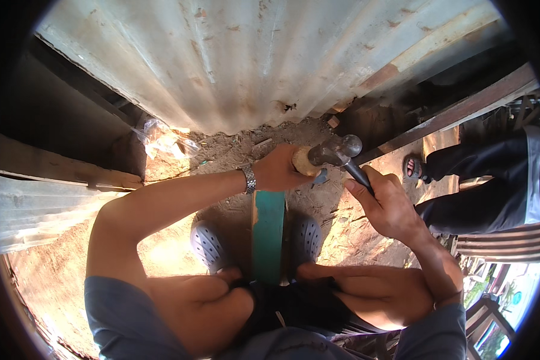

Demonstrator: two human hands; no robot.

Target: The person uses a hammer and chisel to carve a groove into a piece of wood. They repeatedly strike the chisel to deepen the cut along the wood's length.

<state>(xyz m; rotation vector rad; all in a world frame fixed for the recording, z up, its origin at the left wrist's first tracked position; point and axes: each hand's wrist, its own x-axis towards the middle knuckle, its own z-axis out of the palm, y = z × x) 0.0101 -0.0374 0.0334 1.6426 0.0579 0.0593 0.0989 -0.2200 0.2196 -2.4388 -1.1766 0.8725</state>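
My right hand (393,207) is wrapped around the dark handle of a ball-peen hammer (336,150), its thumb lying along the handle. The hammer's flat face meets, or almost meets, the pale round end of a wooden piece (304,161). My left hand (277,169), with a metal watch on the wrist, is closed around that wooden piece; its far part is hidden by the fingers. Something small and blue (320,177) shows just below the hammer head. Under my left hand, a green-painted board (269,234) runs toward me between my legs.
Corrugated metal sheet (240,66) stands ahead. Crumpled clear plastic (165,141) lies on the dirt at left. A wooden beam (456,120) slants across the right, near another person's dark-trousered legs (480,195). My grey clogs (209,246) flank the board.
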